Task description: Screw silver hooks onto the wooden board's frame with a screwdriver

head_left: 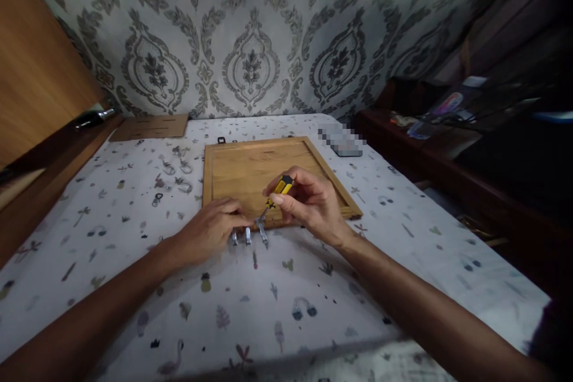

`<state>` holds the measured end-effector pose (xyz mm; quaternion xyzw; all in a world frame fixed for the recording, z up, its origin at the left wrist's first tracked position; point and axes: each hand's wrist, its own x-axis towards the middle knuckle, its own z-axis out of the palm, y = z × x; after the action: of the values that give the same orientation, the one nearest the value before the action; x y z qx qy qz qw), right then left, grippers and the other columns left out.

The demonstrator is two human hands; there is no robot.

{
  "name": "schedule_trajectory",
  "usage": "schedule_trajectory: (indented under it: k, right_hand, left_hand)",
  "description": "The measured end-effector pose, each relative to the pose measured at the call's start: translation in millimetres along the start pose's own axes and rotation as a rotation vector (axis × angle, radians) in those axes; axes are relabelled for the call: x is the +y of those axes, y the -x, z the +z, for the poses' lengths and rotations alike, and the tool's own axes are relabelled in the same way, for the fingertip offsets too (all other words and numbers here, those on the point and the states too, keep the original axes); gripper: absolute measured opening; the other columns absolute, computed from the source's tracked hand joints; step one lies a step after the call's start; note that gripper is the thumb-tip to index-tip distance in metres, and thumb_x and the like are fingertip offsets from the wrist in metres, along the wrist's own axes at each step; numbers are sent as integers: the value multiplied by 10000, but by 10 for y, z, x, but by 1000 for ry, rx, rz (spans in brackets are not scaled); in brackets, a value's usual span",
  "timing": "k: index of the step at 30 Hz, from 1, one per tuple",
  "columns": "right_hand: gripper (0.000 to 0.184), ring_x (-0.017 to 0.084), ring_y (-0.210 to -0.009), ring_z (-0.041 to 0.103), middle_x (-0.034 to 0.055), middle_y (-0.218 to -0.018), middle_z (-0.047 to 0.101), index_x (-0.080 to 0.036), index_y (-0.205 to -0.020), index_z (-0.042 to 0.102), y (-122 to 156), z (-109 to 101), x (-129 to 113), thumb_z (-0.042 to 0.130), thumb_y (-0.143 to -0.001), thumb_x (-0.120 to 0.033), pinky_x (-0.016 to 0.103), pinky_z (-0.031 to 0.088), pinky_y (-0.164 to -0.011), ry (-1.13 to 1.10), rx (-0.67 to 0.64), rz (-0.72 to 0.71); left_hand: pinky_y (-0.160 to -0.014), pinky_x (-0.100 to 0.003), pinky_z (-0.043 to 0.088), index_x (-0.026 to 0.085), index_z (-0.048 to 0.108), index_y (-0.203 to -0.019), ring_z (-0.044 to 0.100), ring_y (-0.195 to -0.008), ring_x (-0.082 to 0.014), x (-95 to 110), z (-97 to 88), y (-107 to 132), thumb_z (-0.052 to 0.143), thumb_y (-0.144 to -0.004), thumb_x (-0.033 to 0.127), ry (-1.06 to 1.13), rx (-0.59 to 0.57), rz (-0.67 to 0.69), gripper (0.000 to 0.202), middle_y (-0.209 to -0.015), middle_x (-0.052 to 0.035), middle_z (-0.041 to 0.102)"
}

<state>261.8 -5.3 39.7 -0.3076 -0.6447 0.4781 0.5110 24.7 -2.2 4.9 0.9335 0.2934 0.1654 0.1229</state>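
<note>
Against a damask-papered wall [250, 65], a table under a printed cloth [286, 310] carries a wooden frame [207, 179] lying flat, with loose hardware [172, 176] scattered on the cloth to its left. The right hand [313, 206] pinches a yellow-and-black screwdriver [282, 186] between thumb and fingertips, shaft angled down to the frame's near rail, where the left hand [210, 230] has its fingertips bunched on small metal fittings [248, 236] (whether it grips or only steadies them cannot be told). The step in hand appears to be driving a fitting at the rail; the next move calls for a squarely seated tip and a fitting held steady.
</note>
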Motion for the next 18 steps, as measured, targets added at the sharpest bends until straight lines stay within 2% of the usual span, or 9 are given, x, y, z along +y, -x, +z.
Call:
schedule_trajectory:
  k: [3, 7, 10, 12, 14, 18]
  right_hand:
    - [452, 75, -466, 546, -63, -644, 578, -212, -791, 592, -2, 7, 26, 916, -748, -525, 186, 513, -435, -31, -7, -7]
    - [420, 75, -473, 569, -47, -692, 596, -208, -823, 602, -6, 3, 35, 866, -811, -535, 203, 520, -449, -30, -12, -21]
    - [408, 78, -475, 577, -40, -714, 607, -205, -842, 613, -4, -4, 21, 863, -818, -526, 210, 521, -448, -16, -27, -21]
    - [399, 76, -475, 577, -38, -710, 617, -204, -848, 617, 1, -7, 15, 869, -817, -513, 205, 522, -449, -16, -29, -11]
    - [394, 70, -474, 576, -37, -717, 626, -201, -846, 622, 8, -7, 19, 872, -816, -505, 198, 524, -448, -20, -22, -2]
    - [377, 69, -474, 590, -22, -763, 658, -200, -856, 634, 17, -9, 42, 869, -823, -493, 200, 531, -441, -16, -18, -16]
  left_hand:
    - [-821, -313, 521, 230, 781, -1174, 645, -929, -199, -3, -43, -3, 429, -955, -11, 32, -14, 2, 480, -970, -58, 668]
    - [-866, -330, 517, 232, 769, -1214, 641, -973, -208, 0, -138, -7, 442, -975, 48, 49, -72, 15, 445, -1029, -67, 672]
    - [-891, -348, 509, 224, 768, -1212, 642, -1000, -220, 16, -211, -10, 479, -1031, 172, 67, -119, 19, 346, -1072, -75, 676]
    - [-893, -358, 506, 219, 769, -1205, 645, -1017, -236, 29, -243, -14, 561, -1050, 334, 85, -149, 16, 284, -1100, -83, 677]
    - [-904, -368, 503, 221, 765, -1213, 645, -1043, -251, 37, -248, -18, 651, -1016, 459, 94, -166, 2, 330, -1123, -85, 675]
    - [-883, -374, 499, 224, 775, -1196, 644, -1026, -254, 39, -184, -16, 705, -991, 458, 83, -144, -53, 319, -1078, -76, 669]
